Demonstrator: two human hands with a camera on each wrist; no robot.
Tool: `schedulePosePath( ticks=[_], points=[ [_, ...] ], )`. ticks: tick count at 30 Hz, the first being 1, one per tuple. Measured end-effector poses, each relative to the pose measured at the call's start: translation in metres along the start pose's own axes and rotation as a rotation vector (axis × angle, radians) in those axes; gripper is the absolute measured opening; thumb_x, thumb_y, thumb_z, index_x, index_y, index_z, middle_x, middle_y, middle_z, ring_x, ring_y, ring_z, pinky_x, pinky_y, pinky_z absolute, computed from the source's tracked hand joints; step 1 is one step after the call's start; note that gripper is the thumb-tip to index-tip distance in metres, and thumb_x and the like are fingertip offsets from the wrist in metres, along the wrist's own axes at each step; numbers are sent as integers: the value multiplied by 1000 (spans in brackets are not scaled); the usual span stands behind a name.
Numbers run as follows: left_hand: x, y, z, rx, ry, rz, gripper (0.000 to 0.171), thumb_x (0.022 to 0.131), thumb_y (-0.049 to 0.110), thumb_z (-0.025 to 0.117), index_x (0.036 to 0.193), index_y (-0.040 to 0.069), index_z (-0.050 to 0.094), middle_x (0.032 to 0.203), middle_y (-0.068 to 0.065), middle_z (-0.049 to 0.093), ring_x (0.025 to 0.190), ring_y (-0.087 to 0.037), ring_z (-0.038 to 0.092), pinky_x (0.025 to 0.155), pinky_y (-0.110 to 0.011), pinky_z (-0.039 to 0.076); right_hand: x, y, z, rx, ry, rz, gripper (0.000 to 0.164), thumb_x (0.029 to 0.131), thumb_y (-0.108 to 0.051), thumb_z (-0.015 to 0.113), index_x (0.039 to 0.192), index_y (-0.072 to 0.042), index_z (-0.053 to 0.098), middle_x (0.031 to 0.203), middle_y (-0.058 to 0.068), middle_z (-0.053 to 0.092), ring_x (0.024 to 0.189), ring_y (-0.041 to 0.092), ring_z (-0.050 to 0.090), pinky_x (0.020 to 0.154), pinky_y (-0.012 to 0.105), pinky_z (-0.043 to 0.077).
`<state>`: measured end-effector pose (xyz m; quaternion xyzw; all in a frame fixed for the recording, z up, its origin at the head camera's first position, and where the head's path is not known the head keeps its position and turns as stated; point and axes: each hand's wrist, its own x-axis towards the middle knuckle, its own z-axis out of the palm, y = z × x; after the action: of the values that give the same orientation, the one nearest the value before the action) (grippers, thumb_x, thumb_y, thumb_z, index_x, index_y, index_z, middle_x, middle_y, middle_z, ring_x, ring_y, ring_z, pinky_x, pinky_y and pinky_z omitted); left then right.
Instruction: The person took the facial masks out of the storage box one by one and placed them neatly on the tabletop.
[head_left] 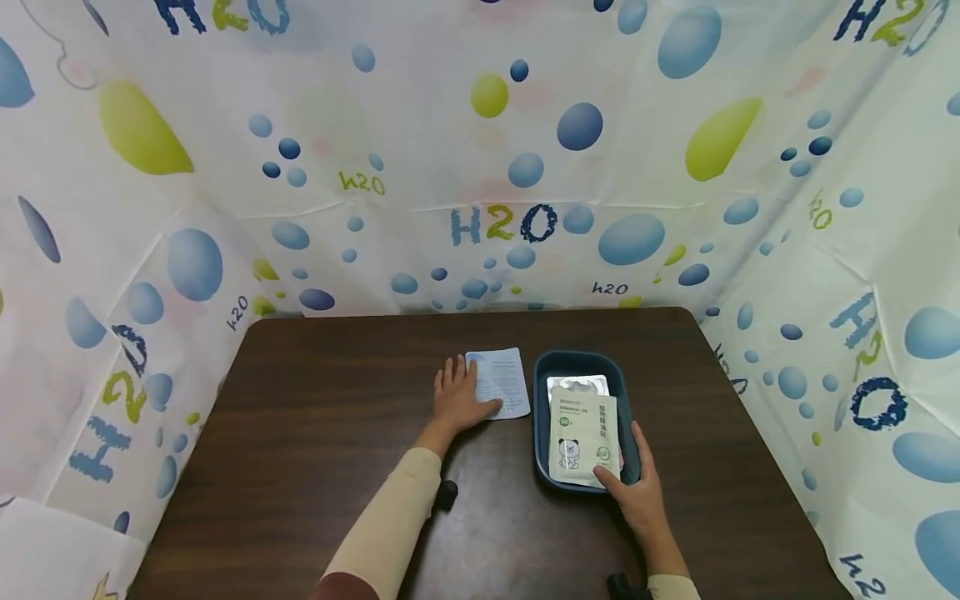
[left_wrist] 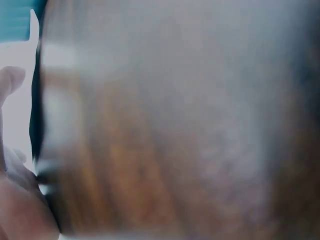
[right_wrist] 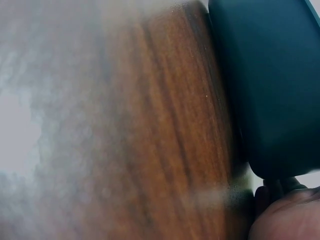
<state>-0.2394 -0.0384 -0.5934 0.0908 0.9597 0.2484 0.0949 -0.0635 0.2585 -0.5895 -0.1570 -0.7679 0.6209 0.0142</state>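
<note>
On the table lies a small light-blue printed packet. My left hand rests at its left edge, fingers spread, the thumb across its lower left corner. To the right stands a dark teal tray containing a cream facial mask packet with a bear drawing and, behind it, a silvery packet. My right hand grips the tray's near right corner, thumb over the rim by the cream packet and fingers along the outer wall. In the right wrist view, the hand is under the tray's corner.
The dark wooden table reaches back to a white curtain with blue and green drops and lettering, which also hangs at both sides. Black wrist straps show at both wrists.
</note>
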Motion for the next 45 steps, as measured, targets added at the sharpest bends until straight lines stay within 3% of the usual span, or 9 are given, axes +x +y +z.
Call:
schedulePosePath(
  ticks=[6,10,13,18,20,22,30,37,45],
  points=[
    [0,-2,-4,-148,7,-22,96,92,51,65,164,8,17,172,-18,12,160,-38,3,129,-56,2,-2,1,0,16,-6,0,103,90,-17,78,164,-40,10,167,8,29,141,19,37,95,-1,31],
    [1,0,-8,-217,46,-32,91,95,47,63,164,7,19,170,-20,16,159,-41,8,128,-58,5,-2,-1,0,14,-11,4,103,90,-18,79,163,-41,10,168,7,27,143,20,36,94,-2,30],
    [0,6,-14,-331,101,-36,87,95,42,63,163,7,22,169,-23,19,158,-44,12,127,-61,11,-2,-2,0,14,-11,9,102,90,-18,78,163,-42,10,168,6,27,145,21,35,99,2,29],
    [2,17,-22,-542,166,-38,82,97,34,63,163,10,22,170,-20,17,157,-42,15,124,-63,20,0,-2,0,16,-10,11,102,90,-18,78,164,-40,10,169,7,26,148,24,33,124,38,26],
    [2,20,-24,-587,184,-46,81,97,32,63,164,13,22,172,-16,16,158,-40,16,125,-61,21,0,-2,0,24,-12,5,103,90,-17,78,164,-38,10,169,9,25,148,27,32,126,53,22],
    [3,23,-27,-616,206,-46,81,98,32,63,164,15,21,172,-15,15,158,-39,18,124,-60,23,1,-1,0,26,-11,-1,103,90,-17,78,165,-36,11,169,10,25,149,30,31,125,60,19],
    [-1,38,-39,-714,260,-25,79,99,34,64,164,21,22,172,-11,16,157,-36,21,123,-60,25,1,0,0,27,-6,-12,103,89,-17,79,164,-38,11,170,11,23,152,32,27,125,62,16],
    [-6,57,-49,-830,226,22,82,98,37,65,165,27,18,172,-6,18,157,-32,24,123,-58,28,2,1,-1,22,-7,-17,103,89,-17,79,164,-39,11,170,11,23,152,33,27,125,64,16],
    [-18,89,-59,-978,176,70,82,99,31,66,165,25,18,172,-6,16,158,-30,22,126,-48,26,2,1,-1,9,-7,-21,103,89,-18,79,164,-38,11,170,12,22,152,34,26,124,66,15]
  ],
)
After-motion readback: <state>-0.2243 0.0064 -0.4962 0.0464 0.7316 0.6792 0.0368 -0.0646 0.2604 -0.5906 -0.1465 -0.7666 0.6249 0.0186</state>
